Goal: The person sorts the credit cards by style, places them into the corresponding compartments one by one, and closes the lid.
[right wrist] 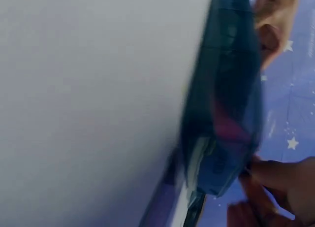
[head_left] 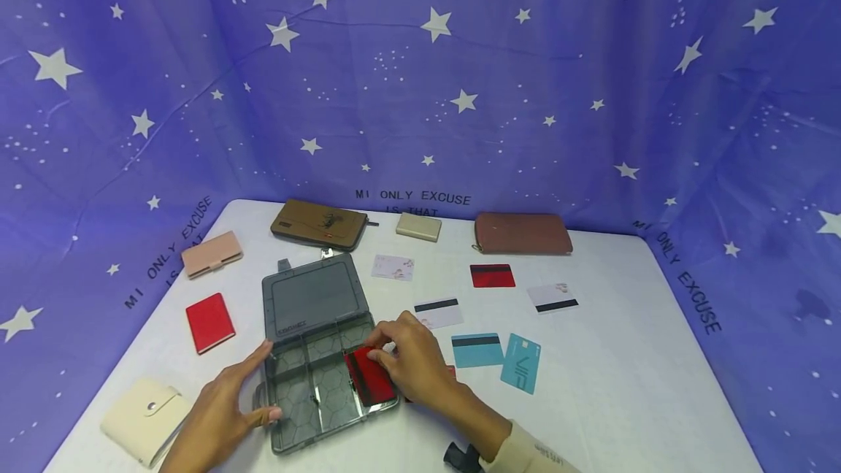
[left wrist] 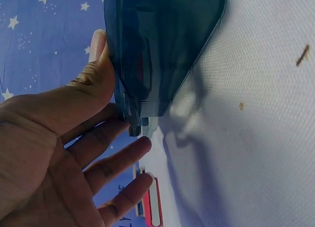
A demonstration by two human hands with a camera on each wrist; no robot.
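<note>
A grey see-through plastic box (head_left: 296, 404) with dividers lies on the table, its lid (head_left: 315, 296) folded back. My right hand (head_left: 415, 358) pinches a red card (head_left: 371, 377) with a dark stripe at its upper right edge. That card lies tilted in the box's right-hand compartment. In the right wrist view the right hand (right wrist: 275, 190) is blurred at the box's rim. My left hand (head_left: 220, 407) rests against the box's left side, thumb on the rim. The left wrist view shows the left hand (left wrist: 74, 138) with its fingers extended beside the wall.
Right of the box lie blue cards (head_left: 477, 350), white cards (head_left: 552, 298) and another red card (head_left: 493, 276). Brown (head_left: 318, 225) and reddish-brown (head_left: 523, 233) wallets stand along the back. Left are a pink wallet (head_left: 212, 254), a red booklet (head_left: 210, 322) and a cream wallet (head_left: 146, 422).
</note>
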